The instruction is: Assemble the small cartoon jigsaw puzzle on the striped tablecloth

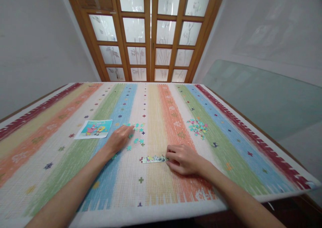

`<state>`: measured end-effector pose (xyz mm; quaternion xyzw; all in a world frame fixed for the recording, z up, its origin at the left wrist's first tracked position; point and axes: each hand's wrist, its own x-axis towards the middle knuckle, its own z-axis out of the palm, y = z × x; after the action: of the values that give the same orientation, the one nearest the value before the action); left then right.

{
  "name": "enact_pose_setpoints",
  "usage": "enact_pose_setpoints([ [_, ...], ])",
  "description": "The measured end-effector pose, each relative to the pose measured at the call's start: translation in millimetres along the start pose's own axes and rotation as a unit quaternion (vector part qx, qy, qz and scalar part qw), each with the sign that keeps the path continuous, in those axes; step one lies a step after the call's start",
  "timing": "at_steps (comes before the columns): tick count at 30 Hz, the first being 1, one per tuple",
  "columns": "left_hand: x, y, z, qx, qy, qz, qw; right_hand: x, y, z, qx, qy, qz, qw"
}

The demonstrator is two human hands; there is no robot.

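My left hand [120, 139] reaches in among scattered turquoise jigsaw pieces [136, 140], its fingers drawn together with the tips at the pieces. Whether a piece sits between those fingers is hidden. Closer to me lies a narrow joined strip of jigsaw pieces [154, 159], printed in several colours. The curled fingers of my right hand [183, 159] close on the strip's right end and cover it. Left of my left hand is a picture sheet [97, 129] with a yellow and a pink cartoon figure on turquoise.
A heap of mixed jigsaw pieces [197, 128] lies right of centre, beyond my right hand. Everything rests on a striped tablecloth [75, 174]. Past the table's far edge stands a wooden door with glass panes [137, 30]; a pale green panel [264, 90] leans at the right wall.
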<state>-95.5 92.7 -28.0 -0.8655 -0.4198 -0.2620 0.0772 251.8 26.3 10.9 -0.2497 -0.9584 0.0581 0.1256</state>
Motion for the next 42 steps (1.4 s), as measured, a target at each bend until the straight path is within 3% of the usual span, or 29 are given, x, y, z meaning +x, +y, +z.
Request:
enact_pose_setpoints([
  [7,4.0,10.9,-10.0,-0.032,0.034,-0.006,0.999,-0.2,1.3,0.8,0.003,0.002,-0.001,1.0],
  [14,-6.4,42.9,-31.7,-0.096,0.053,0.037,0.993,-0.1,1.3,1.4,0.009,0.004,-0.002,1.0],
  [24,-12.2,80.5,-39.2,-0.164,-0.113,0.121,0.972,-0.7,1.0,1.4,0.013,0.005,0.01,1.0],
  [33,-8.8,81.9,-52.3,-0.235,-0.143,0.08,0.958,-1.5,2.0,3.4,0.016,0.005,0.006,1.0],
  [42,-7.8,77.2,-50.1,-0.143,-0.148,0.096,0.974,-1.4,1.1,2.8,0.015,-0.005,0.015,1.0],
])
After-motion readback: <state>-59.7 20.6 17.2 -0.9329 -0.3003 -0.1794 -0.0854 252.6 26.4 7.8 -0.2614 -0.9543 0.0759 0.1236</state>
